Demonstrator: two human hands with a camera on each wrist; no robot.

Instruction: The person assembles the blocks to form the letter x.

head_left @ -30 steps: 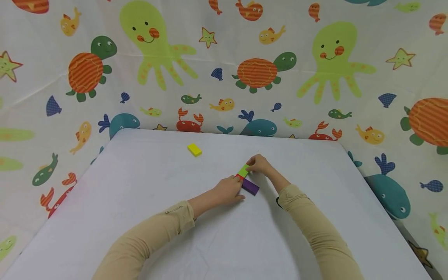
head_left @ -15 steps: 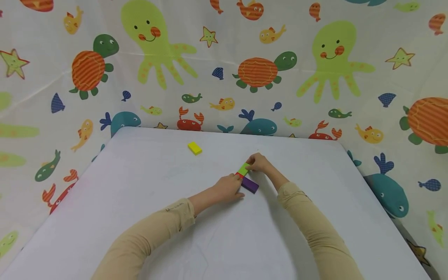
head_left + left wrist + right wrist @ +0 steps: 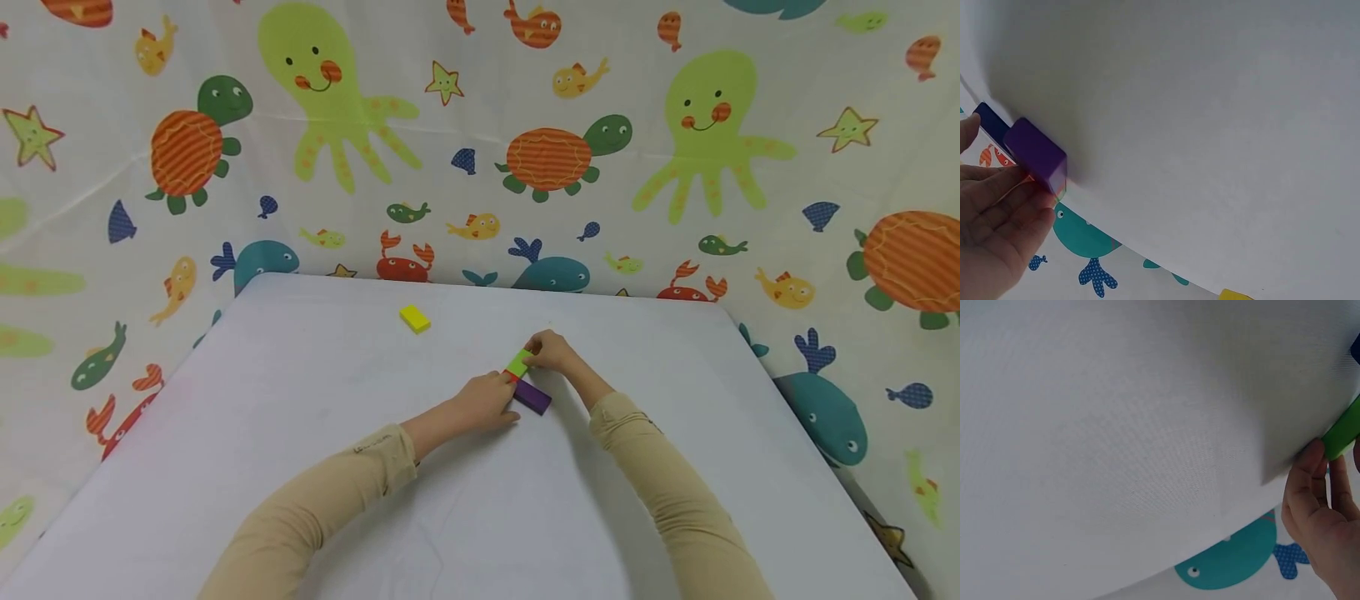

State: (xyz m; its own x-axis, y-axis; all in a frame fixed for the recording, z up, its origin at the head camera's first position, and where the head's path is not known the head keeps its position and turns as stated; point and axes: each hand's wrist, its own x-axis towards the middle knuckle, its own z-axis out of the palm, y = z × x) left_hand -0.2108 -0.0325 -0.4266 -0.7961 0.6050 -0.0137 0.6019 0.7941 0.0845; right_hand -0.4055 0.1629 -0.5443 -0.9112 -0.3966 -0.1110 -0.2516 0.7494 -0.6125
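My right hand pinches the far end of a light green block, which lies flat on the white table. In the right wrist view, thumb and fingers stand either side of this green block. My left hand rests its fingertips on a red block that meets the green one, mostly covered. Its thumb is spread apart from the fingers. A purple block sticks out to the right of the red one. Beside the purple block, the left wrist view shows a dark blue block near the thumb.
A yellow block lies apart on the white table, toward the back left. Behind the table hangs a cloth printed with sea animals. Both forearms reach in from the front edge.
Hands and blocks stay nearly where they were. The head view has shifted slightly.
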